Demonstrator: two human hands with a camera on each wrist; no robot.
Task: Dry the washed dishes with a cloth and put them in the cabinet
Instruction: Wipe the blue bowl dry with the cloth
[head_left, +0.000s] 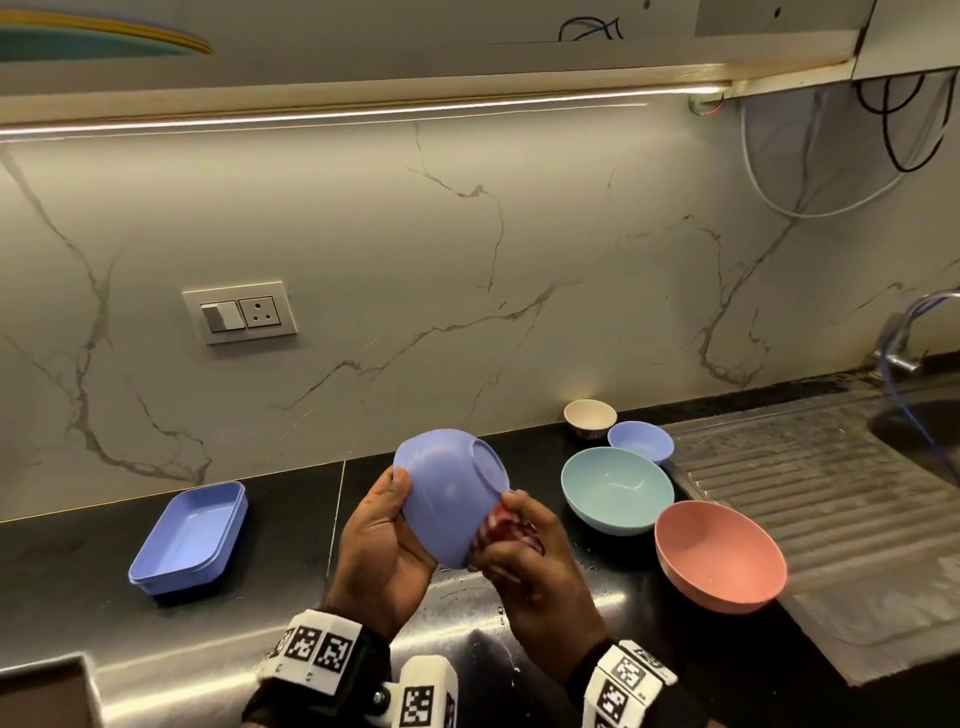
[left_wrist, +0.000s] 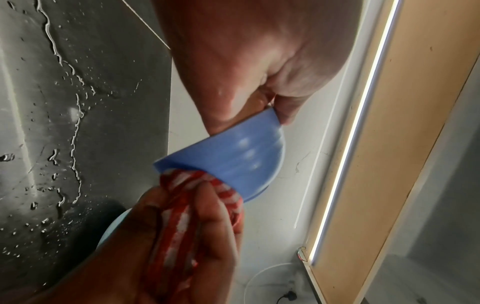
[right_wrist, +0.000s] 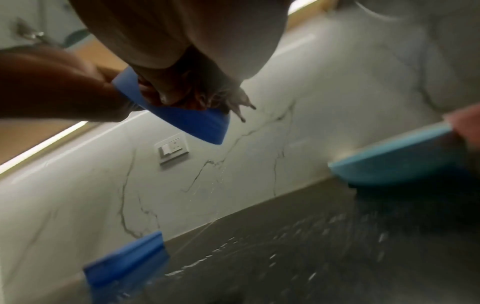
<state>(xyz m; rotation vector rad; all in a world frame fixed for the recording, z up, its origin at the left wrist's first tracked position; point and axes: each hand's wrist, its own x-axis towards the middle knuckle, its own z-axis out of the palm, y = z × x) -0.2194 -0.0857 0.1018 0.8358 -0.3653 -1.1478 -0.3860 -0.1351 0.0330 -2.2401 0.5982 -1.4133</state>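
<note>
A blue bowl (head_left: 449, 493) is held above the black counter, tipped with its base facing up and to the right. My left hand (head_left: 384, 525) grips its rim on the left, thumb on the outer wall. My right hand (head_left: 524, 540) clutches a red-and-white cloth (head_left: 506, 527) bunched against the bowl's lower right side. In the left wrist view the cloth (left_wrist: 182, 207) is pushed into the mouth of the bowl (left_wrist: 233, 152). The right wrist view shows the bowl (right_wrist: 187, 121) from below, blurred.
A teal bowl (head_left: 615, 488), a pink bowl (head_left: 719, 553), a small blue bowl (head_left: 641, 440) and a cream cup (head_left: 589, 418) stand on the wet counter right of my hands. A blue rectangular tray (head_left: 189, 538) lies to the left. The steel drainboard (head_left: 831, 499) and tap (head_left: 904, 338) are far right.
</note>
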